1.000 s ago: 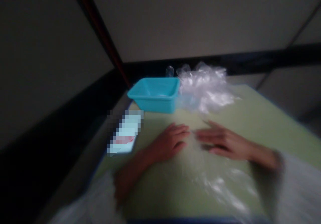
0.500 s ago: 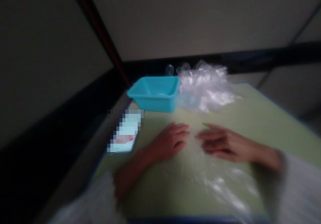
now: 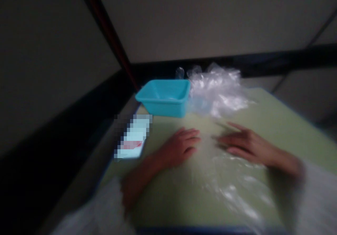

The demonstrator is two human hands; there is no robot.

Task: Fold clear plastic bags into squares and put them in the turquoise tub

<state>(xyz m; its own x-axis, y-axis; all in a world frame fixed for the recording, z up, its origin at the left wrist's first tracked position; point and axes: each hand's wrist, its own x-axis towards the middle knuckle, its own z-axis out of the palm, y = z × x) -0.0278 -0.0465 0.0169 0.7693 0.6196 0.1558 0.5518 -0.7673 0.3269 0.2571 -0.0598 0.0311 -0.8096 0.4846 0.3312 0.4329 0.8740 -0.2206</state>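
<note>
A clear plastic bag [image 3: 234, 189] lies spread over the front of the table, shiny and wrinkled toward its lower right. My left hand [image 3: 183, 145] rests on its upper left part, fingers stretched to the right. Just above the bag's upper right part is my right hand [image 3: 240, 143], its fingers extended and apart, pointing left and somewhat blurred. Whether the right fingertips touch the plastic I cannot tell. Neither hand is closed round anything.
A turquoise basin [image 3: 163, 105] stands at the back left of the yellow-green table [image 3: 276, 122]. Beside it on the right is a heap of clear plastic bags [image 3: 221, 91]. A lit, pixelated screen [image 3: 134, 140] lies at the left edge. Walls close off the left and back.
My right hand has shifted a little right and lifted, its index finger now more apart from the others. My left hand stays in place. The whole view has moved slightly.
</note>
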